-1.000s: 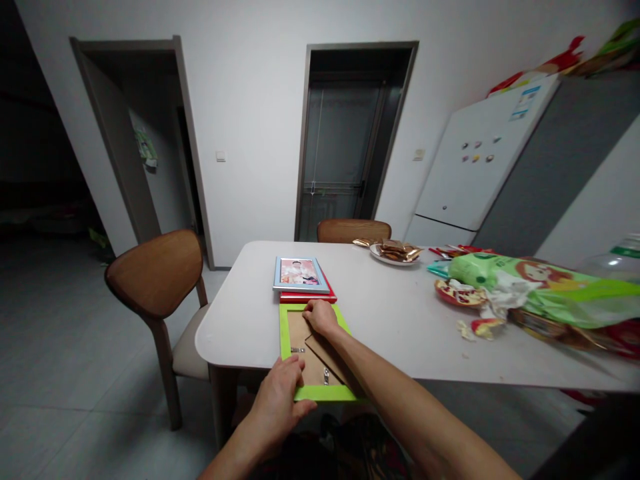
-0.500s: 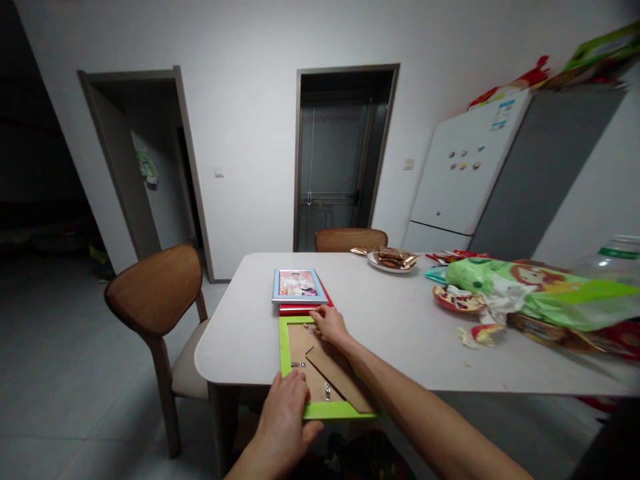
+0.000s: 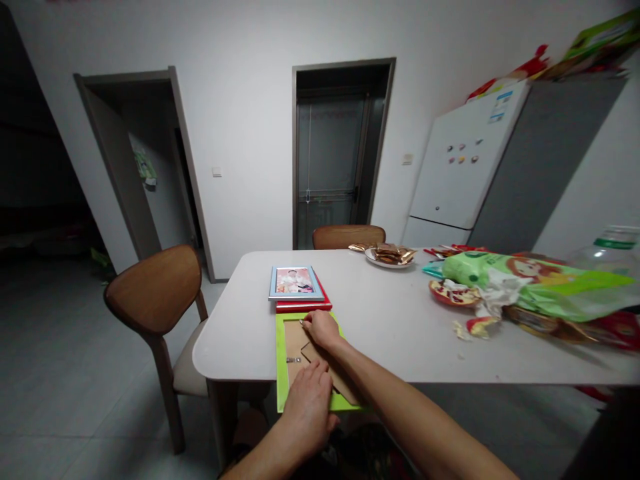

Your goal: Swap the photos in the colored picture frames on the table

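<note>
A green picture frame (image 3: 281, 373) lies face down at the table's near edge, its brown backing board (image 3: 295, 337) and folding stand (image 3: 333, 377) facing up. My right hand (image 3: 323, 329) pinches at a small metal clip by the frame's top edge. My left hand (image 3: 310, 403) lies over the lower part of the frame, fingers bent on the backing and thumb at the near edge; it hides the lower clip. Another metal clip (image 3: 293, 360) shows on the left side. Just beyond, a light blue picture frame (image 3: 296, 281) rests face up on a red frame (image 3: 303, 307).
On the white table (image 3: 380, 333) stand a plate of wrapped snacks (image 3: 390, 256), pomegranate pieces (image 3: 454, 293), crumpled tissue (image 3: 500, 293) and a green plastic package (image 3: 555, 277). A wooden chair (image 3: 155, 290) is at the left, another (image 3: 349, 236) behind the table.
My left hand has shifted right from the frame's left edge onto the lower backing, now covering the lower clip. My right hand has moved slightly left, its fingertips now at the top clip.
</note>
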`<state>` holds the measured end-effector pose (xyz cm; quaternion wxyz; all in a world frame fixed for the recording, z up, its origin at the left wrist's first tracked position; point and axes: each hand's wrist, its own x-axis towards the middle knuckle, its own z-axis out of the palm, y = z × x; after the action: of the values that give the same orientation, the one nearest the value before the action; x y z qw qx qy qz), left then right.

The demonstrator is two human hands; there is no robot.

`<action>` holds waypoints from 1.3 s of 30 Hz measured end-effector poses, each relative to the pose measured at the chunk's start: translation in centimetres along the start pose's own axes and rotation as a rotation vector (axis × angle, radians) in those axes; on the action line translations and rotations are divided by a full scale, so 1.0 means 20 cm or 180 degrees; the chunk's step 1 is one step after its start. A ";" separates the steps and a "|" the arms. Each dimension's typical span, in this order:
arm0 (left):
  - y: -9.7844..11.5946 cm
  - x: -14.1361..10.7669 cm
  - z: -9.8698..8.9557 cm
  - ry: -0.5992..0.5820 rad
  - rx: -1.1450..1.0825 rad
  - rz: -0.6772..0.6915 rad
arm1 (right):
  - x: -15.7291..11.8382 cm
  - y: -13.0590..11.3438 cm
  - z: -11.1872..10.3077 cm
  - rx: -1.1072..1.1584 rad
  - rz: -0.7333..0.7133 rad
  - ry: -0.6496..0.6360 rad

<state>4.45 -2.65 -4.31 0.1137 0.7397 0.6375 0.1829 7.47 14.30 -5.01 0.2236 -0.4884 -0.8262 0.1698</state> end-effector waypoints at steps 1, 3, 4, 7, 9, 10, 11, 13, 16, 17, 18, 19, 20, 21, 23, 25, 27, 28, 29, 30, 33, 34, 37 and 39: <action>-0.01 0.00 0.01 0.0020 -0.0038 0.0034 | 0.02 -0.01 0.02 -0.0041 0.0067 0.0002; -0.02 0.00 0.01 0.0045 -0.0100 0.0082 | 0.05 -0.01 0.04 -0.0111 0.0173 -0.0009; -0.01 0.01 0.01 0.0055 -0.0128 0.0077 | 0.06 -0.01 0.05 -0.0139 0.0205 -0.0024; 0.00 0.01 0.00 0.0070 -0.0226 0.0030 | 0.09 0.00 0.06 -0.0208 0.0252 -0.0078; 0.01 0.00 0.00 0.0090 -0.0291 0.0009 | 0.11 0.00 0.06 -0.0226 0.0272 -0.0085; 0.01 0.00 0.00 0.0105 -0.0312 0.0005 | 0.11 0.00 0.06 -0.0218 0.0277 -0.0076; 0.00 0.00 0.00 0.0118 -0.0328 -0.0001 | 0.11 0.00 0.06 -0.0193 0.0278 -0.0059; -0.01 0.00 0.01 0.0144 -0.0355 -0.0032 | 0.11 0.00 0.05 -0.0097 0.0266 0.0005; -0.02 0.00 0.04 0.0155 -0.0386 -0.0106 | 0.11 0.00 0.03 0.0158 0.0248 0.0104; -0.02 0.00 0.05 0.0164 -0.0382 -0.0125 | 0.10 0.01 0.02 0.0270 0.0242 0.0138; -0.03 0.00 0.05 0.0174 -0.0368 -0.0132 | 0.10 0.02 0.00 0.0392 0.0236 0.0175; -0.03 0.00 0.05 0.0185 -0.0352 -0.0126 | 0.09 0.04 -0.03 0.0522 0.0231 0.0214; -0.03 0.00 0.05 0.0200 -0.0344 -0.0116 | 0.08 0.06 -0.06 0.0657 0.0226 0.0256; -0.02 -0.01 0.04 0.0216 -0.0358 -0.0106 | 0.07 0.09 -0.10 0.0796 0.0226 0.0297; -0.02 -0.02 0.01 0.0284 -0.0469 -0.0078 | 0.01 0.16 -0.18 0.1065 0.0260 0.0371; 0.00 -0.04 -0.03 0.0489 -0.0705 -0.0018 | -0.09 0.23 -0.26 0.1289 0.0365 0.0475; 0.04 -0.03 -0.07 0.0836 -0.1059 0.0030 | -0.22 0.27 -0.31 0.1827 0.0635 0.0467; 0.07 -0.03 -0.09 0.1028 -0.1275 0.0034 | -0.29 0.27 -0.31 0.2270 0.0787 0.0341; 0.10 -0.02 -0.11 0.1211 -0.1519 0.0028 | -0.37 0.25 -0.30 0.2818 0.0936 0.0045; 0.13 -0.01 -0.12 0.1368 -0.1785 0.0022 | -0.44 0.23 -0.28 0.3342 0.0924 -0.0390; 0.23 0.04 -0.13 0.1691 -0.2605 0.0129 | -0.57 0.12 -0.19 0.4338 0.0885 -0.1209; 0.26 0.05 -0.13 0.1734 -0.2810 0.0210 | -0.59 0.09 -0.16 0.4553 0.0860 -0.1020; 0.32 0.11 -0.14 0.1693 -0.3226 0.0441 | -0.56 0.09 -0.18 0.4699 0.0763 -0.0049; 0.33 0.17 -0.16 0.1667 -0.3438 0.0455 | -0.51 0.19 -0.26 0.4282 0.0798 0.0515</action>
<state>9.48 -0.52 1.70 0.2999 0.5488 0.4100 0.6639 17.35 7.46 -4.65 0.5178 -0.3464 -0.4592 0.6333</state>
